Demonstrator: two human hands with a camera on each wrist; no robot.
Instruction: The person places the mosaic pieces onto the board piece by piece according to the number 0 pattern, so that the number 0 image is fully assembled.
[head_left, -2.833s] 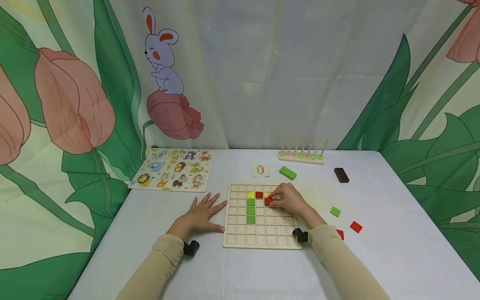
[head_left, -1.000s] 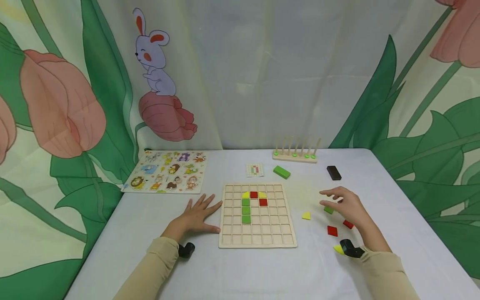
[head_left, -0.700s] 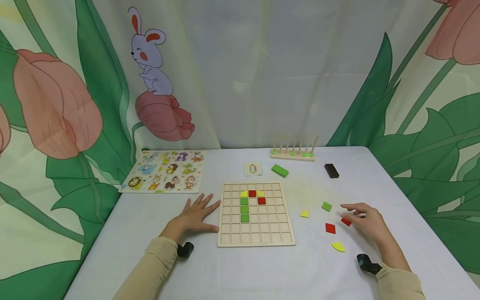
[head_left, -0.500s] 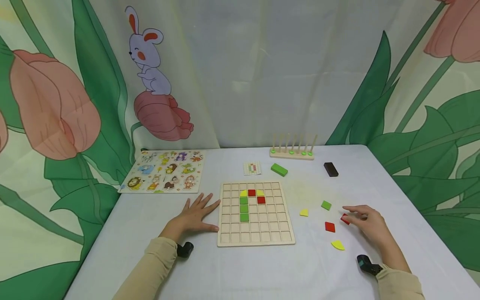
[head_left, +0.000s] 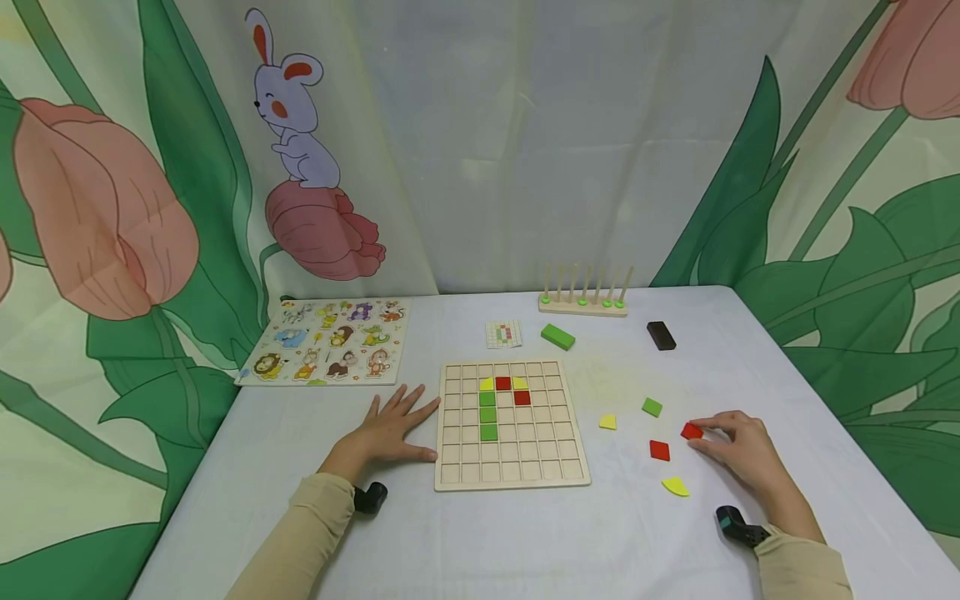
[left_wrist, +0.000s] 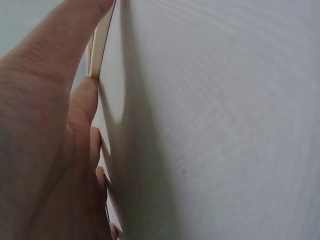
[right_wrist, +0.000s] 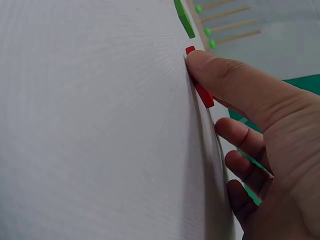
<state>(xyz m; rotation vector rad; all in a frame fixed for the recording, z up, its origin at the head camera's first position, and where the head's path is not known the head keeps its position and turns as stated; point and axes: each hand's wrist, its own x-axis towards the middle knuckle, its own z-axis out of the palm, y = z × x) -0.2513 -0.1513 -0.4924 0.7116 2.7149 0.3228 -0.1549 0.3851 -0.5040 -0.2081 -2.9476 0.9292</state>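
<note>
Fingers of the right hand (head_left: 738,450) pinched a small red tile (head_left: 691,431) that lay on the white table (head_left: 525,542), out to the right of the wooden grid board (head_left: 512,424); the right wrist view showed the thumb pressed against the tile's edge and the other fingers curled below it (whether the tile had left the cloth could not be told). Just left of that tile lay a second red tile (head_left: 659,450), with a yellow quarter-round piece (head_left: 675,487) nearer the person, a green tile (head_left: 652,407) farther off, and a smaller yellow piece (head_left: 608,422) between them and the board. The left hand (head_left: 390,429) lay flat and open on the table, fingers spread, its fingertips touching the board's left edge. On the board, three green tiles (head_left: 488,414) formed a column, topped by a yellow piece, then a red tile (head_left: 503,383) and another yellow piece in the same row, with one more red tile (head_left: 522,397) just below on the right. Toward the far side of the table lay a pattern card (head_left: 504,334), a green block (head_left: 558,337), a dark brown block (head_left: 662,335) and a peg rack (head_left: 583,301). An animal puzzle (head_left: 327,341) sat at the far left.
</note>
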